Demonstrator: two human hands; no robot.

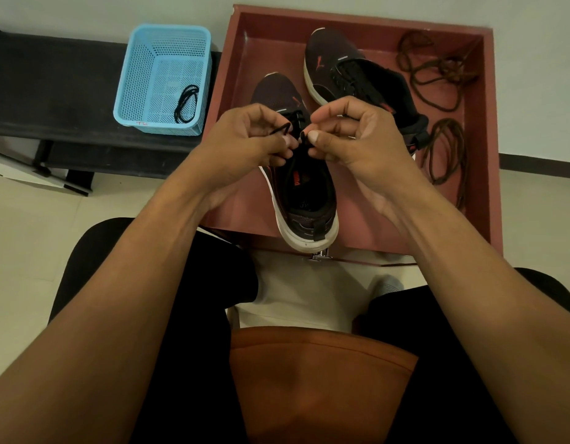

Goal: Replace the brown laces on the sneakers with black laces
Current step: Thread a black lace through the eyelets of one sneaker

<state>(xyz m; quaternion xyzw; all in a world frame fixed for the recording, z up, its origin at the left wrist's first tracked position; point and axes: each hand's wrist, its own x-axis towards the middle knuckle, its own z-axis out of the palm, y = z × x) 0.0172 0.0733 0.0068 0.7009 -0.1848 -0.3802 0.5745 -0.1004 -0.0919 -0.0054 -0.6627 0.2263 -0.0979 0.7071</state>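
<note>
Two dark sneakers lie in a reddish-brown wooden tray (pixel 367 219). The near sneaker (pixel 306 200) points away from me, heel at the tray's front edge. Above its tongue my left hand (pixel 248 136) pinches a loop of black lace (pixel 282 129), and my right hand (pixel 351 133) pinches the other end of that lace. The far sneaker (pixel 347 72) lies behind my right hand and carries black laces. Two brown laces lie loose in the tray: one at the back right (pixel 437 68), one along the right wall (pixel 447 152).
A light blue plastic basket (pixel 163 56) stands on a dark bench (pixel 53 91) to the left of the tray, with a coiled black lace (pixel 186 104) inside. My knees in black trousers frame the tray's front edge. Pale tiled floor surrounds everything.
</note>
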